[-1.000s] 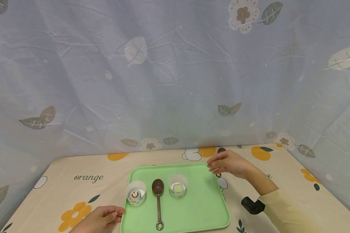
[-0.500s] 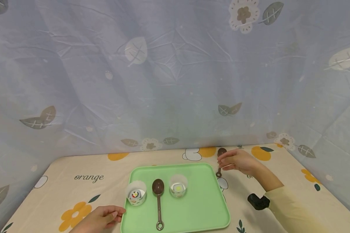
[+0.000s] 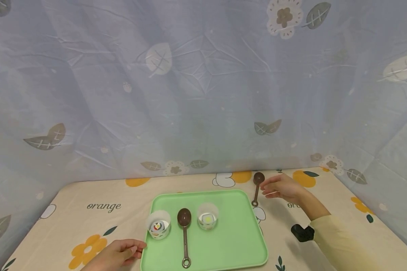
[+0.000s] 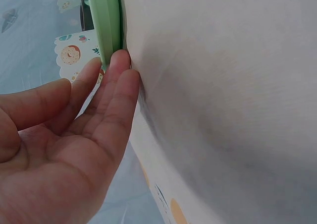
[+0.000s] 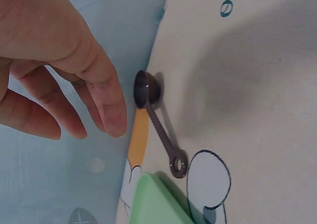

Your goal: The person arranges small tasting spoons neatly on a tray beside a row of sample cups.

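My left hand (image 3: 117, 253) rests its fingertips on the left rim of a light green tray (image 3: 235, 241); in the left wrist view its fingers (image 4: 121, 92) are nearly straight against the tray edge. To the right of the tray, a small brown measuring spoon (image 3: 257, 184) lies on the cloth. Just right of that spoon my right hand (image 3: 285, 188) hovers with loosely bent fingers and holds nothing. A gap separates the fingers (image 5: 109, 110) from the spoon's bowl in the right wrist view. On the tray lies a larger brown spoon (image 3: 184, 218), its ringed handle toward me.
Two small translucent cups stand on the tray: a left cup (image 3: 158, 224) with a colourful picture inside and a right cup (image 3: 207, 216) with a yellow-green patch inside. Patterned cloth (image 3: 103, 218) covers the table. A pale curtain (image 3: 203, 113) hangs behind and at both sides.
My right hand has moved right, from the tray's far right corner past the small measuring spoon, which shows fully now. The left hand, tray, cups and larger spoon have stayed put.
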`<state>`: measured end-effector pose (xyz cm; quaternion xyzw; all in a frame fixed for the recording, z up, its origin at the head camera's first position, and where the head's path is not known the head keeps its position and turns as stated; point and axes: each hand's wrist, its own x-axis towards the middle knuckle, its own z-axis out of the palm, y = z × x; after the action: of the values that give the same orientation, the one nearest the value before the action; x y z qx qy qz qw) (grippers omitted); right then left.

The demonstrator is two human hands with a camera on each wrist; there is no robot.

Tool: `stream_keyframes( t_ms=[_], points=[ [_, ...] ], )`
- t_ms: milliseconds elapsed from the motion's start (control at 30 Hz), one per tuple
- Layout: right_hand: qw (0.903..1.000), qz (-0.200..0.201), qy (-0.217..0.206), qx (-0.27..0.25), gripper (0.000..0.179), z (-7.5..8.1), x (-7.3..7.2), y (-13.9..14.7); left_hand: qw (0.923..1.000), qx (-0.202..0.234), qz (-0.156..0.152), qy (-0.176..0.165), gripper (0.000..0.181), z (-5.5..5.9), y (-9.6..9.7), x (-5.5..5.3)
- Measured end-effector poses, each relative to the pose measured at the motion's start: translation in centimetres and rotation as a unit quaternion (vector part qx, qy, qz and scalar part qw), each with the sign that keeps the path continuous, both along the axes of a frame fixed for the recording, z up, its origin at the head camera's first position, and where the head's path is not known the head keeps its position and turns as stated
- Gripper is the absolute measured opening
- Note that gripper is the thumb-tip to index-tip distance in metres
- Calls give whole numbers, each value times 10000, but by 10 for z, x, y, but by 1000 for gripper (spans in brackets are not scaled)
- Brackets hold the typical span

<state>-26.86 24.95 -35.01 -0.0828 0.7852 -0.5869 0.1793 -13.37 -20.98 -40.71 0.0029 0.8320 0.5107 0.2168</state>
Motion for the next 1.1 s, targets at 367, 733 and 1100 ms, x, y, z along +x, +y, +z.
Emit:
stream_keyframes(
  t_ms=[367,733,1100],
  points=[
    [9996,-269,-69,29,24,-16,-7,1,9999,-136,68,16,25,3,3,1],
    [9981,-596,-175,60,28,-29,-10,-2,9999,-53,-117,104,25,1,0,1],
    [9960,-839,-273,105,28,-38,-12,-6,10000,-34,0,40,25,-1,0,1]
  ],
)
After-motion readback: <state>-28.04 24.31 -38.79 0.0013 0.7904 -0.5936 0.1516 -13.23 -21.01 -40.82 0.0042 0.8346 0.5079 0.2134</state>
